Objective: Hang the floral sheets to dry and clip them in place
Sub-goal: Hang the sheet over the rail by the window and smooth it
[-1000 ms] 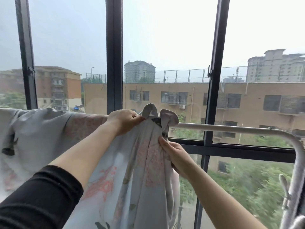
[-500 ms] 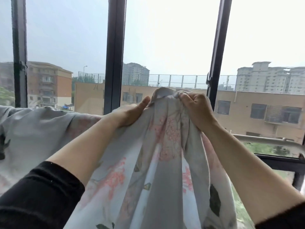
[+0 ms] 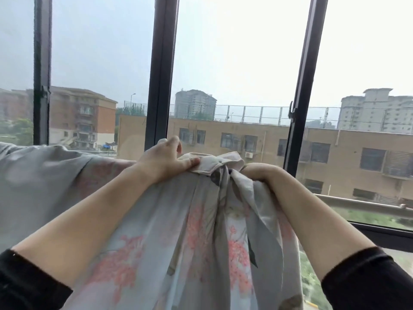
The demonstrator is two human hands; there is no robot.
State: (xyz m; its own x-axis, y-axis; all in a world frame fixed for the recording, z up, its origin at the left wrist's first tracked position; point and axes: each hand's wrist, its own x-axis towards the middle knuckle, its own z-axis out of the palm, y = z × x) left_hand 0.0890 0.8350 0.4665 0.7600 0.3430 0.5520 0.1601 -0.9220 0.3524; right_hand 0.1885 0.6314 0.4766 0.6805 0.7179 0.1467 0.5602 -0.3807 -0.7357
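Our left hand (image 3: 166, 161) grips the bunched top edge of the floral sheet (image 3: 196, 238), with the thumb laid over the fold and the fingers curled behind. Our right hand (image 3: 260, 173) curls into the same bunch, its fingertips hidden in the cloth. The sheet hangs between our forearms, left of the bare metal rail (image 3: 362, 203). More sheet drapes farther left of the rail.

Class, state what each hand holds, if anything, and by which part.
Both hold the floral sheet: left hand pinches its bunched top hem, right hand grips the gathers just below.
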